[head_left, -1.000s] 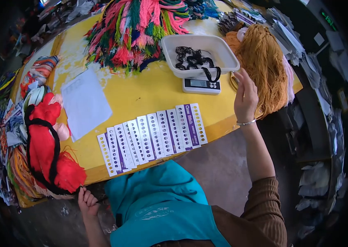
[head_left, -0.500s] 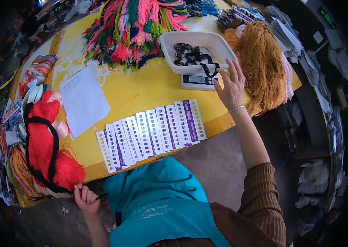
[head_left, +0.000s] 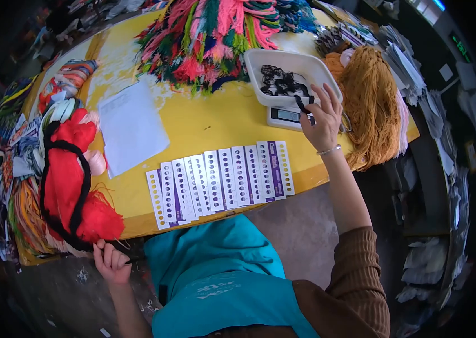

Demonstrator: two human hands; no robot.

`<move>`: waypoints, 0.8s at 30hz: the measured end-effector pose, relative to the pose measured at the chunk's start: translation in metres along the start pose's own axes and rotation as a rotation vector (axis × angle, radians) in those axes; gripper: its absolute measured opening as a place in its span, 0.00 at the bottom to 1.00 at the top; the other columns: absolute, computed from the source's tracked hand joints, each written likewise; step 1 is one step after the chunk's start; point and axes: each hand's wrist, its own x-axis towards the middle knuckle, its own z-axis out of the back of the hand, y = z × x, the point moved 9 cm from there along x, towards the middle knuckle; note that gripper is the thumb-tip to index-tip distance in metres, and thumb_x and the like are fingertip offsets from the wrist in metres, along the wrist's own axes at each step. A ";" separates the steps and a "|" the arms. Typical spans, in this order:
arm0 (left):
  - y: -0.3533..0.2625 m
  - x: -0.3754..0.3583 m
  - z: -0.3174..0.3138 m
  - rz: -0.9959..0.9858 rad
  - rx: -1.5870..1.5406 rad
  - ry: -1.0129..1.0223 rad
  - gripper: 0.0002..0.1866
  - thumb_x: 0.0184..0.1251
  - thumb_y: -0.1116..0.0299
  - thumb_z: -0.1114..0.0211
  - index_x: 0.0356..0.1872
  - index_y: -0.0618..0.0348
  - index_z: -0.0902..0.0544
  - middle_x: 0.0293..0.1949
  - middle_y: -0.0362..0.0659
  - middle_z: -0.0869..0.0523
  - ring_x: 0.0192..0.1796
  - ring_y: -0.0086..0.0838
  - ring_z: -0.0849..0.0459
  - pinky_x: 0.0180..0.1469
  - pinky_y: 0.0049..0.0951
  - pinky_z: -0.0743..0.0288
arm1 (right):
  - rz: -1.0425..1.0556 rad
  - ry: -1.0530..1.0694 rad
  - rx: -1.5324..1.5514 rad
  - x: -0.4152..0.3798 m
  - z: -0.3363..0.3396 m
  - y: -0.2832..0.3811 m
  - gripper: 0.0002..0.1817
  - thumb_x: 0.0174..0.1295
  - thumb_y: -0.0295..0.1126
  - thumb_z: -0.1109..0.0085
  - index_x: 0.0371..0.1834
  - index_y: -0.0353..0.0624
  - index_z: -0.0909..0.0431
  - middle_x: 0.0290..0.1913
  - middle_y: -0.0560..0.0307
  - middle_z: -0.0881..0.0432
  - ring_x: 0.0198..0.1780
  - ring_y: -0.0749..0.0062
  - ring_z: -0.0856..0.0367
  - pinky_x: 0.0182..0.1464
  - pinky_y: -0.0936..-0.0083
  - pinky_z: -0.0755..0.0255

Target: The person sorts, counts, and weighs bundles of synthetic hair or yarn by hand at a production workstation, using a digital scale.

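Observation:
At the table's front left edge, my left hand (head_left: 112,263) is closed, its fingertips pinching a strand at the bottom of the black yarn (head_left: 83,194). That yarn loops over a red skein (head_left: 60,183) with a frayed end. My right hand (head_left: 323,121) is at the near right rim of a white plastic tub (head_left: 260,93). Its thumb and forefinger close on the end of black thread (head_left: 301,103) hanging over the rim; the other fingers are spread. More black thread lies tangled inside the tub. Beneath it is a digital scale (head_left: 284,116), its display partly visible.
Perforated white and purple cards (head_left: 225,177) overlap along the front edge. A paper sheet (head_left: 134,129) lies left of centre. Multicoloured thread bundles (head_left: 210,39) cover the back, a golden-brown skein (head_left: 370,107) sits right, and more skeins (head_left: 29,211) are piled left.
The view has shifted, so the table appears further right. My right thumb and forefinger have come together on the black thread, whose hanging loop is now drawn out towards them. My left hand keeps its pinch.

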 end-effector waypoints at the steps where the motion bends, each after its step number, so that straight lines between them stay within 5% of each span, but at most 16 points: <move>1: -0.003 0.002 -0.005 -0.003 0.013 0.088 0.16 0.80 0.56 0.57 0.53 0.56 0.31 0.16 0.33 0.40 0.13 0.16 0.47 0.18 0.20 0.52 | 0.027 -0.009 0.061 0.009 0.009 0.016 0.07 0.41 0.25 0.35 0.24 0.44 0.22 0.61 0.56 0.23 0.68 0.53 0.33 0.65 0.58 0.41; 2: -0.006 0.003 -0.011 -0.009 0.027 0.171 0.24 0.80 0.55 0.57 0.68 0.56 0.34 0.16 0.32 0.40 0.13 0.15 0.46 0.18 0.19 0.52 | 0.072 0.002 0.130 0.019 0.016 0.037 0.07 0.41 0.24 0.37 0.24 0.43 0.23 0.56 0.55 0.19 0.67 0.50 0.32 0.63 0.57 0.39; 3: -0.003 0.007 -0.023 -0.004 -0.022 0.202 0.30 0.79 0.54 0.54 0.76 0.48 0.49 0.16 0.32 0.39 0.13 0.14 0.45 0.18 0.19 0.51 | 0.115 0.078 0.301 0.029 0.014 0.054 0.07 0.41 0.23 0.37 0.25 0.43 0.24 0.53 0.54 0.18 0.64 0.50 0.29 0.59 0.60 0.35; 4: 0.004 0.014 -0.039 0.002 -0.032 0.218 0.33 0.78 0.55 0.52 0.77 0.44 0.53 0.17 0.33 0.38 0.13 0.14 0.44 0.18 0.19 0.51 | 0.157 0.158 0.479 0.033 0.007 0.074 0.07 0.41 0.23 0.38 0.26 0.42 0.24 0.49 0.53 0.17 0.60 0.50 0.26 0.55 0.62 0.31; 5: 0.009 0.022 -0.050 0.025 -0.022 0.253 0.35 0.77 0.56 0.50 0.78 0.42 0.57 0.18 0.33 0.37 0.13 0.14 0.44 0.17 0.19 0.51 | 0.018 0.267 0.834 0.031 -0.012 0.085 0.04 0.47 0.23 0.40 0.26 0.40 0.25 0.37 0.53 0.17 0.45 0.61 0.19 0.43 0.73 0.26; 7: 0.020 0.038 -0.067 0.069 0.085 0.310 0.33 0.78 0.57 0.52 0.77 0.43 0.55 0.21 0.33 0.34 0.15 0.14 0.40 0.20 0.17 0.48 | -0.427 0.707 1.263 0.015 -0.050 0.124 0.04 0.55 0.25 0.42 0.27 0.38 0.26 0.29 0.58 0.20 0.32 0.77 0.22 0.34 0.82 0.30; 8: 0.019 0.047 -0.054 0.051 0.250 0.209 0.29 0.78 0.59 0.52 0.76 0.45 0.47 0.24 0.32 0.33 0.17 0.14 0.38 0.22 0.17 0.45 | -0.522 0.797 1.448 0.009 -0.065 0.149 0.06 0.61 0.27 0.43 0.30 0.37 0.26 0.25 0.64 0.23 0.28 0.86 0.27 0.31 0.84 0.33; 10: 0.023 0.068 -0.047 0.001 0.503 0.019 0.13 0.73 0.67 0.45 0.55 0.56 0.22 0.24 0.34 0.30 0.18 0.15 0.36 0.23 0.17 0.44 | -0.562 0.944 1.483 0.003 -0.090 0.192 0.07 0.63 0.30 0.40 0.34 0.38 0.23 0.25 0.67 0.23 0.27 0.88 0.29 0.30 0.85 0.35; 11: 0.024 0.078 -0.049 -0.017 0.752 -0.060 0.09 0.70 0.71 0.42 0.47 0.58 0.18 0.26 0.35 0.26 0.20 0.16 0.37 0.24 0.18 0.45 | -0.521 1.011 1.425 0.003 -0.102 0.211 0.07 0.63 0.30 0.39 0.34 0.37 0.22 0.27 0.66 0.21 0.28 0.87 0.27 0.31 0.85 0.33; 13: 0.034 0.093 -0.068 -0.048 1.104 -0.034 0.11 0.66 0.73 0.38 0.48 0.59 0.17 0.31 0.35 0.23 0.24 0.16 0.36 0.26 0.18 0.43 | -0.374 1.088 1.382 0.003 -0.125 0.248 0.07 0.63 0.29 0.39 0.35 0.35 0.22 0.27 0.64 0.20 0.30 0.86 0.24 0.33 0.83 0.31; 15: 0.040 0.107 -0.098 -0.339 1.458 0.146 0.14 0.63 0.74 0.35 0.51 0.59 0.17 0.36 0.36 0.21 0.28 0.17 0.34 0.29 0.18 0.40 | -0.250 1.141 1.393 -0.001 -0.144 0.279 0.07 0.64 0.29 0.40 0.38 0.34 0.21 0.28 0.65 0.19 0.30 0.87 0.24 0.33 0.85 0.31; 17: 0.047 0.116 -0.108 -0.357 1.511 0.142 0.17 0.61 0.74 0.34 0.52 0.57 0.17 0.42 0.37 0.21 0.31 0.17 0.32 0.33 0.18 0.35 | -0.173 1.187 1.427 -0.004 -0.153 0.306 0.08 0.63 0.28 0.39 0.39 0.34 0.20 0.29 0.63 0.17 0.30 0.86 0.23 0.33 0.85 0.29; 20: 0.050 0.121 -0.105 -0.389 1.554 0.136 0.14 0.61 0.73 0.33 0.48 0.58 0.16 0.47 0.42 0.22 0.34 0.21 0.25 0.36 0.21 0.30 | -0.311 1.381 1.398 -0.011 -0.153 0.319 0.08 0.62 0.29 0.38 0.38 0.34 0.20 0.31 0.59 0.15 0.28 0.84 0.20 0.29 0.84 0.27; 24: 0.042 0.127 -0.095 -0.499 1.687 0.100 0.08 0.64 0.70 0.34 0.37 0.64 0.17 0.36 0.45 0.18 0.33 0.25 0.22 0.37 0.26 0.28 | -0.658 1.399 1.544 -0.030 -0.165 0.321 0.11 0.60 0.30 0.36 0.40 0.34 0.21 0.30 0.56 0.16 0.25 0.82 0.21 0.28 0.81 0.26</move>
